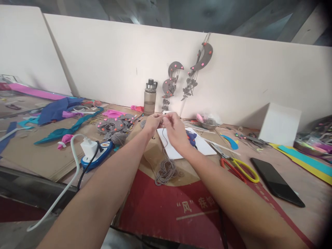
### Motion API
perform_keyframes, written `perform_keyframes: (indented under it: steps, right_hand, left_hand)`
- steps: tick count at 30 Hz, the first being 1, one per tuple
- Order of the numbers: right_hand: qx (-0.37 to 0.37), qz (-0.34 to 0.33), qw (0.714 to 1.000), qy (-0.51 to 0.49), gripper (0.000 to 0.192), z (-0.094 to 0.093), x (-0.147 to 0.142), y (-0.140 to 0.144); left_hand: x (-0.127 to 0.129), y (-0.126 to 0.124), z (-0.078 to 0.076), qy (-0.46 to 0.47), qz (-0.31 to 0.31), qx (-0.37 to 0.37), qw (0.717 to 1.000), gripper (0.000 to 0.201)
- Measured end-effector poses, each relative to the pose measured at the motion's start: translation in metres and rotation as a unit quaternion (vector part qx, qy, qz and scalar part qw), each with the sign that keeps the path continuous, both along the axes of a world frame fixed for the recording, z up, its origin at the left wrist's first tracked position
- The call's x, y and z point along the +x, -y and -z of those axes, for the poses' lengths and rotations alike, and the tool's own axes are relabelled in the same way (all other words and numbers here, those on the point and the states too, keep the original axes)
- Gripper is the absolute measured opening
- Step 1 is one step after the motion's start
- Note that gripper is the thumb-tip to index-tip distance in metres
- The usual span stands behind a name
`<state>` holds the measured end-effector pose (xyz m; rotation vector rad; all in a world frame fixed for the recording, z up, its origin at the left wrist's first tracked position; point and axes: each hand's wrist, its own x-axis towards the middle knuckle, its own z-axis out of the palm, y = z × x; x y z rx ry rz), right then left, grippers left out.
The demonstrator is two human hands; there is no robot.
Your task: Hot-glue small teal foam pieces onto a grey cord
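My left hand [152,123] and my right hand [175,129] meet above a white board [204,146], fingertips pinched together. A strand of grey yarn [164,145] hangs from where the fingers join and runs down to a loose coil of grey yarn [167,172] on the cardboard. Both hands are closed on the yarn; its end between the fingertips is too small to make out. Partly hidden behind my right wrist, a dark blue piece [191,137] lies on the board.
Scissors [234,166] with red and yellow handles and a black phone [277,181] lie right. Left are a blue power strip [97,155] with a plugged charger and dotted grey felt pieces [114,124]. A bottle [150,98] stands behind; grey moon hangings [203,58] hang on the partition.
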<state>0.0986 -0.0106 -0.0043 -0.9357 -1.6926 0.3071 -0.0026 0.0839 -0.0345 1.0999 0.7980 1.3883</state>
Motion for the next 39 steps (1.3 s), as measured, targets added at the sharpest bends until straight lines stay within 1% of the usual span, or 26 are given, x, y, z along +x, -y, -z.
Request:
perform_keyframes:
  steps: [3,5,8,12,18,21,26,29,31,33,34,36,38,39]
  right_hand:
    - [-0.033,0.059,0.996,-0.055,0.02,-0.003,0.021,-0.017]
    - [-0.046,0.085,0.993,-0.06,0.017,-0.002,0.036,-0.025]
    - [-0.063,0.118,0.989,-0.06,0.01,0.005,0.057,-0.032]
    - [-0.069,0.154,0.985,-0.047,0.011,0.017,0.076,-0.033]
    - [-0.074,0.163,0.984,-0.017,0.011,0.025,0.09,-0.031]
    - [-0.08,0.172,0.982,-0.005,0.012,0.026,0.092,-0.029]
    - [-0.074,0.164,0.984,0.003,0.013,0.026,0.093,-0.029]
    - [-0.063,0.198,0.978,0.026,0.014,0.032,0.098,-0.031]
    - [-0.063,0.241,0.966,0.066,0.015,0.038,0.105,-0.033]
    - [-0.091,0.29,0.944,0.13,0.017,0.043,0.111,-0.034]
    - [-0.117,0.312,0.927,0.171,0.021,0.045,0.114,-0.034]
    - [-0.19,0.341,0.882,0.262,0.033,0.045,0.117,-0.033]
    - [-0.272,0.334,0.836,0.339,0.046,0.041,0.118,-0.033]
    - [-0.308,0.318,0.821,0.361,0.051,0.04,0.119,-0.033]
  left_hand:
    - [0.004,-0.001,0.002,-0.018,-0.001,0.032,0.999,0.02]
    - [0.007,0.0,0.003,-0.026,0.002,0.039,0.999,0.018]
    - [0.011,0.003,0.004,-0.027,0.01,0.037,0.999,0.015]
    - [0.015,0.005,0.007,-0.027,0.012,0.027,0.999,0.014]
    - [0.018,0.003,0.01,-0.031,0.004,0.036,0.999,0.017]
    - [0.018,0.003,0.011,-0.036,-0.019,0.047,0.998,0.017]
    - [0.015,0.001,0.012,-0.045,-0.062,0.053,0.996,0.016]
    - [0.013,-0.003,0.019,-0.051,-0.086,0.046,0.994,0.016]
    - [0.012,-0.006,0.026,-0.06,-0.098,0.046,0.992,0.017]
    - [0.012,-0.009,0.035,-0.078,-0.114,0.045,0.989,0.019]
    - [0.012,-0.01,0.04,-0.089,-0.121,0.044,0.988,0.02]
    - [0.013,-0.012,0.047,-0.103,-0.136,0.041,0.984,0.021]
    - [0.015,-0.013,0.051,-0.118,-0.139,0.042,0.982,0.021]
    - [0.016,-0.014,0.053,-0.132,-0.134,0.043,0.981,0.021]
